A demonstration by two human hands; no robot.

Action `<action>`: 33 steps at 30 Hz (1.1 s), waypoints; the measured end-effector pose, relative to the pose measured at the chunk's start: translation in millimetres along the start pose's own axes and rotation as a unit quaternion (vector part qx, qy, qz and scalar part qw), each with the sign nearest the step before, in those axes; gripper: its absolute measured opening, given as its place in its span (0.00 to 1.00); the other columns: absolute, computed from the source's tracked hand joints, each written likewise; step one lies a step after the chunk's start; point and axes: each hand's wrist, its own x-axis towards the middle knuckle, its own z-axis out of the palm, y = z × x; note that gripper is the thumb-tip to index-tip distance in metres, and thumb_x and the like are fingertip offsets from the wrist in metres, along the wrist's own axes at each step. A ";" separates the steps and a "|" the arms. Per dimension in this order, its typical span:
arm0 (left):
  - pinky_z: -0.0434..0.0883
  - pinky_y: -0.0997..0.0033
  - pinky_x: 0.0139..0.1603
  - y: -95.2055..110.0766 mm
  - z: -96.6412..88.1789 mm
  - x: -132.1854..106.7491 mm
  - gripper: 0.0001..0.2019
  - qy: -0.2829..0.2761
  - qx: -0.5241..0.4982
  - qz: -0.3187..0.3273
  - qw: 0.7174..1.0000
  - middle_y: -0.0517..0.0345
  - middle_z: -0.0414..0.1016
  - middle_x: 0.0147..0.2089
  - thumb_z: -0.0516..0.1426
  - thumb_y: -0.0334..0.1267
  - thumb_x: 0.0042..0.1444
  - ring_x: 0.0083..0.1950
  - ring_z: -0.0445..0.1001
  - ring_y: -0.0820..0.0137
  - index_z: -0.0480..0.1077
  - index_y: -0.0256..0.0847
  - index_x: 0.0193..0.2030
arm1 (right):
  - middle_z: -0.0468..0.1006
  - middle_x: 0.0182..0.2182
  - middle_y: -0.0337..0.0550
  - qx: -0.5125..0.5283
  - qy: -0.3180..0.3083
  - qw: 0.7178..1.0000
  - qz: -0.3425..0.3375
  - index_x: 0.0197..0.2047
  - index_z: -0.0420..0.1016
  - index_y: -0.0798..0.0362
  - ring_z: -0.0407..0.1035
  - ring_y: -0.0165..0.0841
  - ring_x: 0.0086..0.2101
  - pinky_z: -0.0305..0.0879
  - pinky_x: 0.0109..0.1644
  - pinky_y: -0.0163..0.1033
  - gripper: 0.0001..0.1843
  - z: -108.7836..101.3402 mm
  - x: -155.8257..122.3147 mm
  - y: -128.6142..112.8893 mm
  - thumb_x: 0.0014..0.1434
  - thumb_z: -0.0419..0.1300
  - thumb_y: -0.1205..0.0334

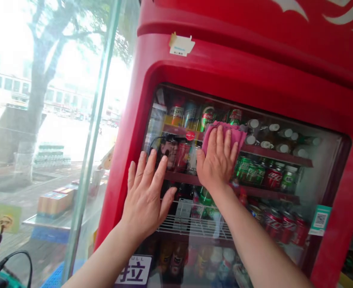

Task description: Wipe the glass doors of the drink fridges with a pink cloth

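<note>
My right hand [216, 166] holds a pink cloth [240, 138] flat against the glass door [311, 176] of a red drinks fridge [239, 60]. Its fingers lie stretched over the cloth and cover part of it. To the left, my left hand [146, 196] is spread open with nothing in it, near the left edge of the door frame; whether it touches the surface I cannot tell. Behind the glass, cans and bottles stand on several shelves, among them green bottles [251, 170] and red cans [274, 224].
A purple-and-white pull sign [137, 270] is at the lower left of the door, a QR code sticker [320, 220] at the right. Left of the fridge stands a glass pane edge [94, 132]. Black cables [12, 256] hang at the lower left. Outside are boxes [56, 202] and a tree.
</note>
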 end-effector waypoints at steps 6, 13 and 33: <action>0.42 0.35 0.88 -23.3 -23.6 -5.5 0.43 0.003 0.010 0.000 1.000 0.44 0.41 0.90 0.55 0.48 0.75 0.91 0.37 0.45 0.38 0.46 0.89 | 0.48 0.85 0.53 0.056 -0.014 0.997 -0.043 0.87 0.47 0.56 0.39 0.56 0.83 0.35 0.85 0.72 0.42 0.7 12.4 -69.8 0.77 0.51 0.51; 0.39 0.38 0.88 -37.2 -49.9 -16.2 0.44 -0.006 0.009 -0.015 1.000 0.45 0.40 0.90 0.55 0.47 0.75 0.91 0.34 0.47 0.37 0.47 0.89 | 0.48 0.85 0.47 0.103 -0.050 0.989 -0.090 0.87 0.49 0.53 0.37 0.52 0.84 0.30 0.86 0.69 0.40 0.2 12.5 -135.9 0.77 0.52 0.56; 0.42 0.35 0.88 -12.7 -56.5 -90.4 0.43 -0.070 -0.031 -0.067 0.995 0.44 0.43 0.90 0.57 0.44 0.74 0.91 0.34 0.49 0.41 0.46 0.89 | 0.61 0.81 0.59 0.121 0.013 0.990 0.071 0.85 0.55 0.51 0.46 0.53 0.82 0.45 0.82 0.75 0.38 1.9 -114.0 -31.0 0.74 0.48 0.62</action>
